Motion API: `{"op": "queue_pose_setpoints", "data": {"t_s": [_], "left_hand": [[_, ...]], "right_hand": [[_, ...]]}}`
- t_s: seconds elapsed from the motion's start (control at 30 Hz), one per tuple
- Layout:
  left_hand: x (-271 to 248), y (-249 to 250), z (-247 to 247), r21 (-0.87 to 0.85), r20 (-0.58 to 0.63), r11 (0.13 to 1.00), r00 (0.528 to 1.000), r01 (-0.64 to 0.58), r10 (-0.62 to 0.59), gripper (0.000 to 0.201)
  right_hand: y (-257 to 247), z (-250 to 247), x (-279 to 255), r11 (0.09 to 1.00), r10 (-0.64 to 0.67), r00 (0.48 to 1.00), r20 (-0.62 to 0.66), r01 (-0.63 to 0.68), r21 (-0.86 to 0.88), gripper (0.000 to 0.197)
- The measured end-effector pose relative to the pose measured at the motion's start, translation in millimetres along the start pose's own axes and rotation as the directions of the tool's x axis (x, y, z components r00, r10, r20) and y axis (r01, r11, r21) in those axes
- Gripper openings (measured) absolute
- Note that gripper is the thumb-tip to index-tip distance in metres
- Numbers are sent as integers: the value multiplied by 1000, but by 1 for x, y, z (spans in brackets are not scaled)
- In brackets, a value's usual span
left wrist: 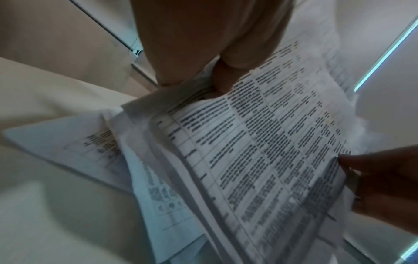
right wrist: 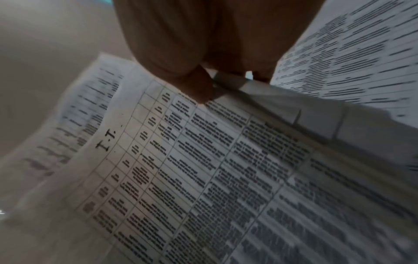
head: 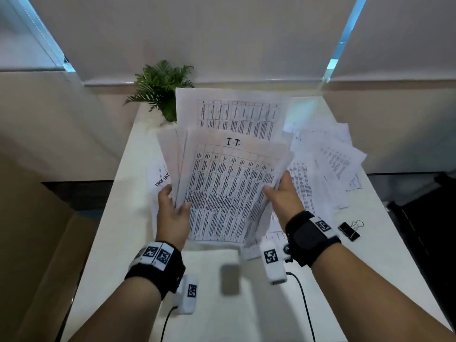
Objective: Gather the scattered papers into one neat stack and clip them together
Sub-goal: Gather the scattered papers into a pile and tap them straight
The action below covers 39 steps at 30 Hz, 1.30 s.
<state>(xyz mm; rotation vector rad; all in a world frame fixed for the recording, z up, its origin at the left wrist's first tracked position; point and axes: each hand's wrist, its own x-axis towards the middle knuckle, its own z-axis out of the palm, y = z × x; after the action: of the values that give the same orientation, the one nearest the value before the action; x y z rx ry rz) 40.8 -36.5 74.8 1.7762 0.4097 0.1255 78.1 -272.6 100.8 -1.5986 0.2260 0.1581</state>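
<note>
I hold a loose, fanned bundle of printed papers upright above the white table; its top sheet is headed "I.T." over a table of text. My left hand grips the bundle's left edge, thumb on the front. At the right edge my right hand grips it the same way. The wrist views show the same bundle close up, with thumbs pressed on the top sheet. More scattered papers lie on the table to the right. A black binder clip sits near the right edge.
A potted green plant stands at the table's far left corner. One sheet with handwriting lies on the table behind my left hand. A small grey blurred object lies near the front. Window blinds hang behind the table.
</note>
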Motion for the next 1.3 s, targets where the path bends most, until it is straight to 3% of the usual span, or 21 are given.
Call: {"op": "queue_pose_setpoints", "data": {"t_s": [0.07,0.17,0.27,0.43,0.5,0.6,0.7,0.77,0.87,1.03,1.3], "left_hand": [[2,10,6,-63,12,997,999,-40,41,54],[0,23,11,-159,40,984,996,-75,83,47],[-3,24,10,-291,43,956,997,-41,56,55],[-1,34,16,-364,12,923,990,-128,142,51],[3,41,20,-419,3,897,988,-139,155,52],[8,42,21,-466,4,877,991,-114,131,58],[14,35,23,-428,8,902,998,-58,68,56],[19,26,26,-405,22,914,1000,5,4,52],[22,21,32,-410,30,911,999,42,-33,44],[18,30,34,-496,-70,862,994,-104,80,46],[24,29,32,-460,-178,867,977,-190,120,34]], "right_hand": [[-13,2,2,994,-86,994,-70,91,69,48],[-21,2,-3,975,-146,988,-42,151,161,56],[-22,1,-7,965,-207,978,-6,205,162,59],[-41,1,-8,896,-422,907,-4,417,153,67],[-45,4,-5,883,-458,889,-13,457,106,59],[-44,6,2,903,-427,903,-44,429,30,49],[-43,5,6,919,-381,924,-45,383,94,60],[-36,4,13,952,-282,959,-26,283,119,65],[-27,7,16,982,-185,982,31,183,48,51],[-28,15,16,950,-245,966,-77,255,178,48],[-19,18,16,976,-190,982,-14,191,103,55]]}}
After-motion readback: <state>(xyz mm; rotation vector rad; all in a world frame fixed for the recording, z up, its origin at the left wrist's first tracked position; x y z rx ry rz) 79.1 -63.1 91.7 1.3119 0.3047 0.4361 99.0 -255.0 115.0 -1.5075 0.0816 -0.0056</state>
